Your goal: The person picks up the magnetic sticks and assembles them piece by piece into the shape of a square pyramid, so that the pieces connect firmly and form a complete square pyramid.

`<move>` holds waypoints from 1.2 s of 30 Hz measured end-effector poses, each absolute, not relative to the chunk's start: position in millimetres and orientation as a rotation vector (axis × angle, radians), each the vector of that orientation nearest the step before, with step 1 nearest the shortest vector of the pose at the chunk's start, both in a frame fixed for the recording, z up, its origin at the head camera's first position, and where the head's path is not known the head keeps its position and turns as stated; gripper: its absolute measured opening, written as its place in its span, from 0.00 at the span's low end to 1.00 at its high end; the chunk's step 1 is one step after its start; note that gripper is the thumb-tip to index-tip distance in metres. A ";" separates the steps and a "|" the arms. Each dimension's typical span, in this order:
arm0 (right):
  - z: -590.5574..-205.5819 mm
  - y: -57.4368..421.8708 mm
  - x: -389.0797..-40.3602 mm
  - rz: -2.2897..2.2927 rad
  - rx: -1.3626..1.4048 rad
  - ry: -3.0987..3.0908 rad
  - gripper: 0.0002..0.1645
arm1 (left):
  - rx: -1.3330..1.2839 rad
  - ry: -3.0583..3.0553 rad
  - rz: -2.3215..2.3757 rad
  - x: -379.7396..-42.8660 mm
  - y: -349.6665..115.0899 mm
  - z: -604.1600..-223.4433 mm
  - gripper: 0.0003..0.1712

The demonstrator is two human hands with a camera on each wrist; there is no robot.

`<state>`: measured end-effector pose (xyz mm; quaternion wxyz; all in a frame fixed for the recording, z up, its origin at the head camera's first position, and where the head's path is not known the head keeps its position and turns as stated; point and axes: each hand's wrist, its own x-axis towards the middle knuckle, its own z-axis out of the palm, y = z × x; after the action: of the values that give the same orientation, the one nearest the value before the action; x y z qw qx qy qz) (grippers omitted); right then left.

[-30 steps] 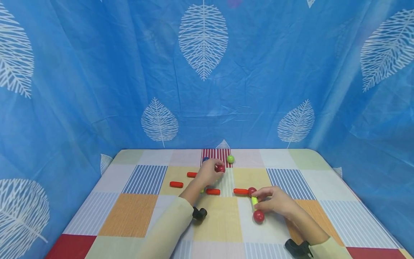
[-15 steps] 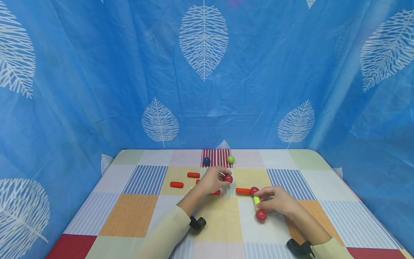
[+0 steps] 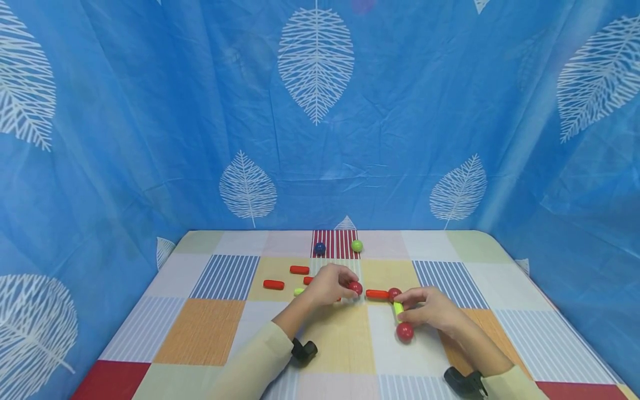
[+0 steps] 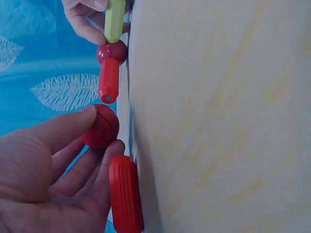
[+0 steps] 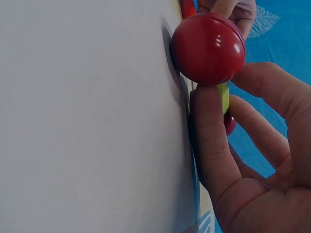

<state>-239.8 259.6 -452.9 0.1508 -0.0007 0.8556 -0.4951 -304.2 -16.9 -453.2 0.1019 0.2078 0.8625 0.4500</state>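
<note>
A loose red ball (image 4: 101,127) is pinched between thumb and fingers of my left hand (image 3: 331,284), close to the free end of a red rod (image 3: 377,294). That rod joins a red ball (image 4: 112,52), and from this ball a yellow-green rod (image 3: 398,312) runs toward me to another red ball (image 5: 209,48). My right hand (image 3: 429,309) grips the yellow-green rod between thumb and fingers. In the left wrist view a small hole shows in the red rod's end, facing the held ball. Another red rod (image 4: 125,194) lies beside my left fingers.
Left of my left hand lie red rods (image 3: 273,284) (image 3: 299,270) and a yellow-green rod (image 3: 298,291), partly covered by the hand. A blue ball (image 3: 320,248) and a green ball (image 3: 356,245) sit at the far edge of the patchwork-covered table (image 3: 345,344). Blue curtains surround it.
My left hand has carried the red ball from the back of the table toward me and slightly right, up to the red rod's end. The joined piece in my right hand has shifted slightly right.
</note>
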 end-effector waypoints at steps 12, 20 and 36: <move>-453.0 259.0 -239.4 -1.418 -0.002 2.467 0.26 | 0.629 2.592 1.232 -304.4 -6.6 -455.7 0.13; -450.5 259.6 -240.1 -1.417 0.002 2.461 0.25 | 0.656 2.594 1.227 -303.2 -7.1 -454.9 0.14; -445.6 257.9 -266.6 -1.329 -0.264 2.571 0.19 | 0.715 2.617 1.348 -265.1 2.7 -438.3 0.15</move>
<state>-266.6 257.9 -445.6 0.1173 -0.0903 0.8786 -0.4541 -265.1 2.7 -438.3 0.0561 0.2355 0.8625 0.4443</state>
